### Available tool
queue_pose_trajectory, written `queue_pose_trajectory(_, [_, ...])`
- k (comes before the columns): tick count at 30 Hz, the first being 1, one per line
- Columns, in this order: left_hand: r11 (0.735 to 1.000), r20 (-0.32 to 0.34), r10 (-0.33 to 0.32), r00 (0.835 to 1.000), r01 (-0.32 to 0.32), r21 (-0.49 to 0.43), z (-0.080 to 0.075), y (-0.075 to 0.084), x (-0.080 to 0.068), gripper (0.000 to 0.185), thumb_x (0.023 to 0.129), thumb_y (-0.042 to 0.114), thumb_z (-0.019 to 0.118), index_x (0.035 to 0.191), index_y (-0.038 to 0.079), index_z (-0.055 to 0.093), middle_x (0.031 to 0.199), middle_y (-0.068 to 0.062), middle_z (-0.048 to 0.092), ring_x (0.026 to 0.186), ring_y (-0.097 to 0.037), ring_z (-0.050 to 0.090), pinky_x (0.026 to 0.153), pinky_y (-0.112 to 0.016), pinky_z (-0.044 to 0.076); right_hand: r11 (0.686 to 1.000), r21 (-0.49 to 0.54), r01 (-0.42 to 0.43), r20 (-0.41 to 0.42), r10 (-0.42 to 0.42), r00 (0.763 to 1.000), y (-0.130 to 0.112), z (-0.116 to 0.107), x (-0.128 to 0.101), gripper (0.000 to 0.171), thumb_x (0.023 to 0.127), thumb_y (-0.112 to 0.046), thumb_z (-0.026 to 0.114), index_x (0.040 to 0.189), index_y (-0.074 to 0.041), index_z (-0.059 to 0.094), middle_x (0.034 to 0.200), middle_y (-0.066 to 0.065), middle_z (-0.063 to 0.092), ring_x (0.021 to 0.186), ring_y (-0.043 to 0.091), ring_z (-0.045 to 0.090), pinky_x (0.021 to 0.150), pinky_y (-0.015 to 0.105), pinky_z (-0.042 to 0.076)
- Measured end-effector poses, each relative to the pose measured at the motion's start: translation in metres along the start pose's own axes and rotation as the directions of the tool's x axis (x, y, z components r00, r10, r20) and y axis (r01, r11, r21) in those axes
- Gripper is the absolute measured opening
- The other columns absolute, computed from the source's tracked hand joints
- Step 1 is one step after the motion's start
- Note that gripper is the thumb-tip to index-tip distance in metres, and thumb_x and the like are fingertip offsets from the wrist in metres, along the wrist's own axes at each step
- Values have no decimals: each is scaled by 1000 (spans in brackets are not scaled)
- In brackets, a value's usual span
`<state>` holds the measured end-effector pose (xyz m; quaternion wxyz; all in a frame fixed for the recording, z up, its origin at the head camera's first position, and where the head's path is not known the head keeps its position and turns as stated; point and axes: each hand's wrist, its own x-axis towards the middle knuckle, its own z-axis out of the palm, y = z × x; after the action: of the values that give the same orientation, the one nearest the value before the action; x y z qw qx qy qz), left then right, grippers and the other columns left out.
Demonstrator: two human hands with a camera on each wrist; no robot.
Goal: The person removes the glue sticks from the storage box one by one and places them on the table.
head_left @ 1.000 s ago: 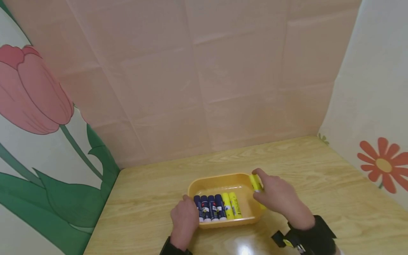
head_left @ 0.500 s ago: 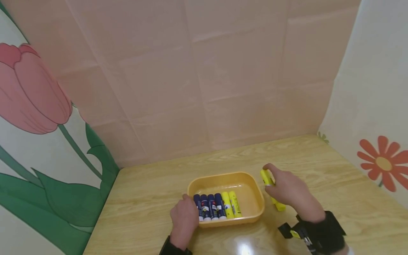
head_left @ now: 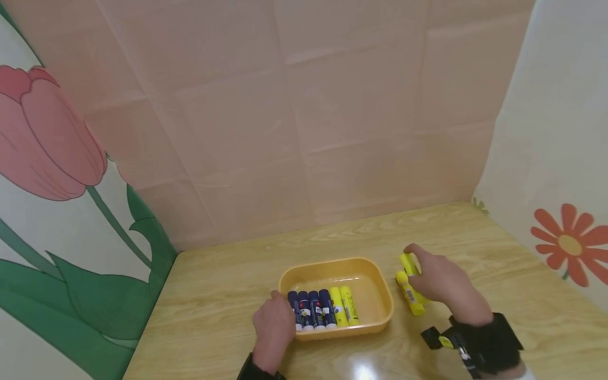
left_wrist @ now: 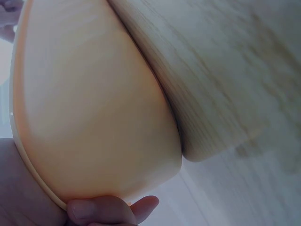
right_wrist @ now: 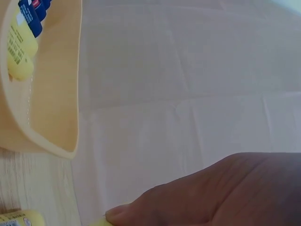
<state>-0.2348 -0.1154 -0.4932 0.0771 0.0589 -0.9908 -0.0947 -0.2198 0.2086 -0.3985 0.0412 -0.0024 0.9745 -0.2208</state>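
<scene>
My left hand (head_left: 274,321) grips the left end of a yellow plastic tray (head_left: 374,303), fingers curled over its rim in the left wrist view. Inside the tray, several dark blue glue sticks (head_left: 315,310) with white ends lie side by side, followed by two yellow glue sticks (head_left: 350,306) to their right. Beyond the tray's right end, my right hand (head_left: 439,277) pinches another yellow glue stick (head_left: 408,262), its lower part hidden by the fingers. Just left of that one, a further yellow glue stick (head_left: 409,296) lies on the table.
The wood-grain table (head_left: 228,295) carries the tray near its front. A pink sheet (head_left: 304,132) hangs behind it. Flower-printed panels stand at the sides, with a tulip (head_left: 52,137) on the left and a red flower (head_left: 570,245) on the right.
My right hand has moved right with its yellow glue stick, from the tray's right rim to the table beside it. The glue stick lying there has come into view. My left hand stays put.
</scene>
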Motion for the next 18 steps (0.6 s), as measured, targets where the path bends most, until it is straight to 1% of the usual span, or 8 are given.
queue_pose_trajectory(4, [1000, -4, -4, 1000, 4, -9, 0, 0, 0, 23, 94, 22, 63, 96, 0, 55, 70, -12, 55, 61, -27, 59, 55, -43, 50, 1000, -5, -24, 23, 24, 999, 6, 0, 4, 63, 87, -18, 63, 143, -2, 39, 92, 16, 61, 58, 22, 49, 51, 35, 40])
queue_pose_trajectory(6, [1000, -4, -6, 1000, 6, -15, 0, 0, 0, 23, 94, 21, 63, 97, 0, 55, 70, -12, 56, 62, -27, 60, 56, -43, 50, 999, -4, -38, 34, 38, 999, 9, -1, 5, 63, 88, -17, 64, 143, -2, 39, 97, 18, 61, 60, 22, 50, 52, 35, 41])
queue_pose_trajectory(13, [1000, 10, -10, 1000, 10, -10, 1, 0, 1, 23, 94, 21, 62, 99, 0, 55, 71, -13, 57, 63, -28, 61, 57, -43, 50, 998, -6, -59, 59, 59, 997, 14, -2, 8, 64, 87, -16, 65, 143, 0, 39, 104, 23, 60, 63, 23, 51, 55, 36, 42])
queue_pose_trajectory(18, [1000, 4, -9, 1000, 9, -9, 1, 0, 1, 23, 94, 21, 62, 97, 0, 55, 70, -12, 56, 62, -28, 60, 56, -43, 50, 998, -10, -68, 71, 69, 995, 18, -1, 12, 64, 83, -12, 64, 141, 0, 40, 105, 24, 59, 65, 24, 51, 56, 37, 42])
